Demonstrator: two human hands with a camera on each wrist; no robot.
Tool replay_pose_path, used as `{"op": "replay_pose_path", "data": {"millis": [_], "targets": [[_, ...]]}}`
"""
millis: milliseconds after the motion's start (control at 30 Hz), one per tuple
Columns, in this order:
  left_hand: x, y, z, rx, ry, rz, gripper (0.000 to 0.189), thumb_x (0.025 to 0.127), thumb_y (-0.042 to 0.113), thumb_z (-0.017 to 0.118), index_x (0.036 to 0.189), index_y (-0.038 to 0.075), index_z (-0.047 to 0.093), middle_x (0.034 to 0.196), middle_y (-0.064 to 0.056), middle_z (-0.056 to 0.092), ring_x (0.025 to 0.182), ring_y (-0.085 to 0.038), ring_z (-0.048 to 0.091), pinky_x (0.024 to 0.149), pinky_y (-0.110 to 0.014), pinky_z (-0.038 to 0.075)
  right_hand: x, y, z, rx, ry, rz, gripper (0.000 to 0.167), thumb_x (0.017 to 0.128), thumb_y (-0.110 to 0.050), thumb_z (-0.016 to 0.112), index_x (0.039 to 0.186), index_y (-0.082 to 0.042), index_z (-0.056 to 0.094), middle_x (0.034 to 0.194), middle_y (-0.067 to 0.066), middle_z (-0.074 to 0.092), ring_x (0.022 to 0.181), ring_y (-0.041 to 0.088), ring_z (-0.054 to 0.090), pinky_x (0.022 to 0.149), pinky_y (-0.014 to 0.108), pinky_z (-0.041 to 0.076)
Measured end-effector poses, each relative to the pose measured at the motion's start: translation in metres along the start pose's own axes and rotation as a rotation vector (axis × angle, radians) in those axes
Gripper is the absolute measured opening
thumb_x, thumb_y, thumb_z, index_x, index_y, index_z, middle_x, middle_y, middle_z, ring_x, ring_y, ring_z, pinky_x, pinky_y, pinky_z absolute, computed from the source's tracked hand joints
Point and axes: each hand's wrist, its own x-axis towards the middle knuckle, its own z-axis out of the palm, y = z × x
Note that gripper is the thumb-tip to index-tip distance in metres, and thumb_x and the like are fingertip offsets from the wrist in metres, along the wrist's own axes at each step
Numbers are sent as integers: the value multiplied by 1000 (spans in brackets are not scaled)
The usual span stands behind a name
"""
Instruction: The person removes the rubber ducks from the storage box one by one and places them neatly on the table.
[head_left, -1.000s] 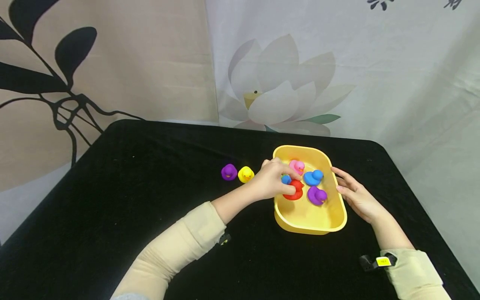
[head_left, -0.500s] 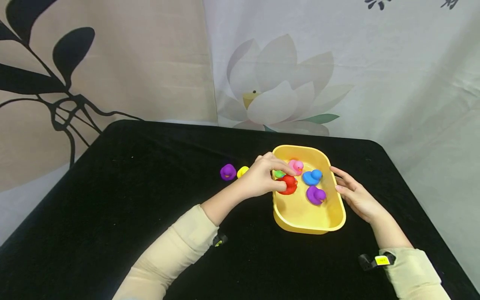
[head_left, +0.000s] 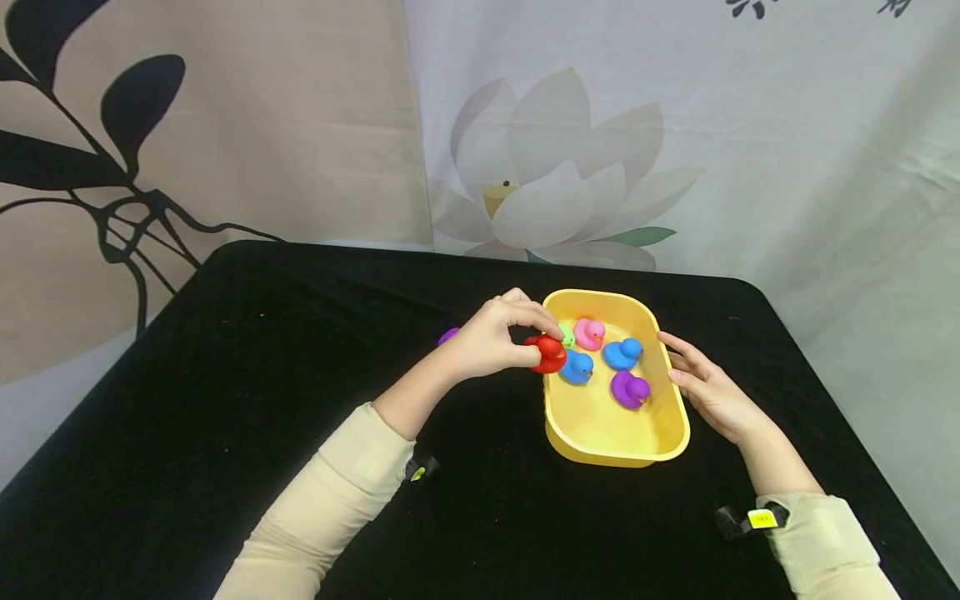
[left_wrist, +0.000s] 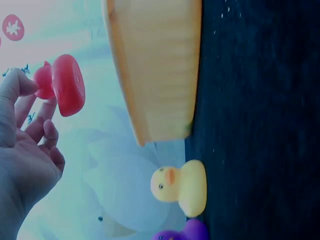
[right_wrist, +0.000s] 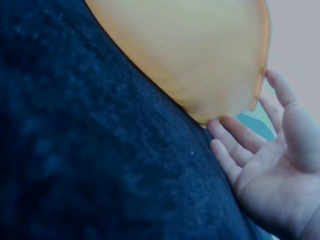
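My left hand (head_left: 491, 337) pinches a red rubber duck (head_left: 548, 354) between thumb and fingers, over the left rim of the yellow basin (head_left: 611, 437). In the left wrist view the red duck (left_wrist: 67, 85) is up in the air, level with the basin's top edge. Inside the basin sit two blue ducks, one nearer my left hand (head_left: 577, 367) and one further right (head_left: 622, 354), with a pink duck (head_left: 589, 334), a purple duck (head_left: 630, 390) and a partly hidden green duck (head_left: 567, 336). My right hand (head_left: 712, 392) rests relaxed fingers against the basin's right side.
Left of the basin, a yellow duck (left_wrist: 192, 187) and another purple duck (left_wrist: 195, 231) stand on the black-covered table (head_left: 300, 333); my left hand mostly hides them in the head view. A printed curtain (head_left: 337, 125) hangs behind the table.
My left hand has lifted the red duck from among the others and carried it left to the basin's rim, uncovering a blue duck. The right hand stays at the basin's side.
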Motion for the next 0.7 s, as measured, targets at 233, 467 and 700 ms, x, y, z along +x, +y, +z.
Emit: {"op": "replay_pose_path", "data": {"millis": [233, 467, 700], "targets": [[-7, -6, -13, 2, -14, 55, 24, 76, 4, 70, 99, 10, 75, 103, 10, 67, 94, -17, 47, 72, -40, 47, 0, -1, 1, -15, 13, 10, 55, 103, -15, 42, 152, -10, 17, 145, 33, 24, 113, 4, 53, 89, 22, 45], [-18, -11, -30, -12, -29, 40, 27, 75, 0, 67, 99, 10, 75, 104, 7, 66, 96, -20, 47, 75, -41, 47, -1, -1, 1, -11, 10, 1, 55, 103, -14, 42, 152, -10, 17, 145, 33, 24, 113, 5, 54, 89, 23, 46], [-29, -16, -48, -9, -12, 34, 27, 75, -3, 66, 98, 10, 75, 104, 3, 67, 98, -19, 46, 77, -38, 47, -1, -1, 1, -16, 6, -3, 56, 103, -14, 41, 153, -9, 16, 146, 34, 22, 112, 5, 55, 88, 24, 47]]}}
